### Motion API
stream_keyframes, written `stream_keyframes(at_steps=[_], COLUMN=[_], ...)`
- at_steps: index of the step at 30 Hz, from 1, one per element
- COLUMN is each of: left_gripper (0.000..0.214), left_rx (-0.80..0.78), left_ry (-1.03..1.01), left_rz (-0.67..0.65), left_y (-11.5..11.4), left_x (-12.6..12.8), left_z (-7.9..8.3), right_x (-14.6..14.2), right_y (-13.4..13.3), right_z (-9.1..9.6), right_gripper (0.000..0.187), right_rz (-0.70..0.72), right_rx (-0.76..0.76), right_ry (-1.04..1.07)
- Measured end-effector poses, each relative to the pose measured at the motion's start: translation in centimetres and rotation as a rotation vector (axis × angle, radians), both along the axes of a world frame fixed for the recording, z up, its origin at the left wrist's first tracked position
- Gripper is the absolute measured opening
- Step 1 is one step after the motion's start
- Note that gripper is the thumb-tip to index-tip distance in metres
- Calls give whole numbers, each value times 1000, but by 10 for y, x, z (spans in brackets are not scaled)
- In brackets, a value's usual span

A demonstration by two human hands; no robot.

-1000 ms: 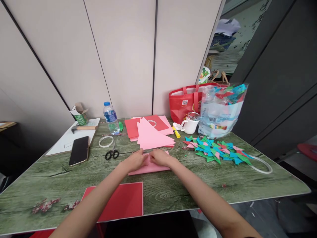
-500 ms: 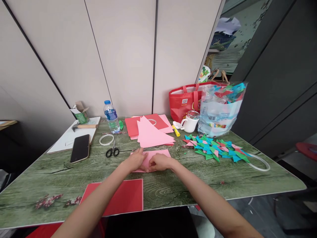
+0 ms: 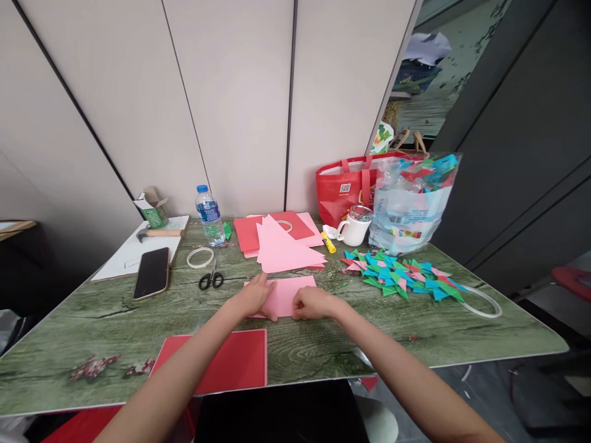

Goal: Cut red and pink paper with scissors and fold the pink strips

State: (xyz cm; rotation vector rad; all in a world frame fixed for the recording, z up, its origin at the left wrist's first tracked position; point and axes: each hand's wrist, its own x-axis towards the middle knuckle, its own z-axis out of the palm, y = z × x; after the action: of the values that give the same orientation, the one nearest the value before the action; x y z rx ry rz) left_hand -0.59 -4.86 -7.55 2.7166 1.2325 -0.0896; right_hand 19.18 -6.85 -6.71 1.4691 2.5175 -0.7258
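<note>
A sheet of pink paper (image 3: 282,300), which looks folded over, lies on the table in front of me. My left hand (image 3: 255,298) rests on its left part with the fingers stretched out, holding it down. At the near right edge of the sheet is my right hand (image 3: 311,303), its fingers curled and closed at the paper's edge. Just beyond both hands lies a fanned stack of pink paper triangles (image 3: 284,249) on top of red sheets (image 3: 247,234). Red paper (image 3: 235,363) lies at the table's near edge, partly under my left forearm.
Black scissors (image 3: 211,280), a roll of tape (image 3: 200,258), a phone (image 3: 152,273), a hammer (image 3: 161,233) and a water bottle (image 3: 209,215) stand or lie left. To the right are a glue stick (image 3: 329,242), white mug (image 3: 355,227), folded paper pieces (image 3: 401,275) and a filled bag (image 3: 410,215).
My right hand has slid to the right along the near edge of the pink paper, away from my left hand. The left hand has stayed in place.
</note>
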Motion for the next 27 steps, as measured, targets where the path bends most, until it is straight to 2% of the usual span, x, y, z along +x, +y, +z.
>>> stream_keyframes(at_steps=[5, 11, 14, 17, 20, 24, 27], left_gripper=[79, 74, 77, 80, 83, 83, 78], left_rx=[0, -21, -38, -53, -57, -56, -9], left_ry=[-3, 0, 4, 25, 38, 37, 47], left_rz=[8, 21, 39, 64, 80, 87, 95], left_y=[-1, 0, 0, 1, 2, 1, -1], left_x=[1, 2, 4, 6, 7, 7, 10], left_z=[0, 1, 2, 3, 3, 4, 3], right_x=[33, 49, 49, 37, 14, -11, -17], right_y=[0, 0, 4, 9, 13, 9, 6], right_z=[-1, 7, 19, 23, 5, -49, -77], right_gripper=[18, 14, 15, 16, 31, 31, 29], right_rz=[-48, -101, -159, -264, -318, -276, -253], right_rx=[-85, -81, 14, 235, 427, 657, 704], right_ry=[3, -60, -95, -38, 89, 401, 420])
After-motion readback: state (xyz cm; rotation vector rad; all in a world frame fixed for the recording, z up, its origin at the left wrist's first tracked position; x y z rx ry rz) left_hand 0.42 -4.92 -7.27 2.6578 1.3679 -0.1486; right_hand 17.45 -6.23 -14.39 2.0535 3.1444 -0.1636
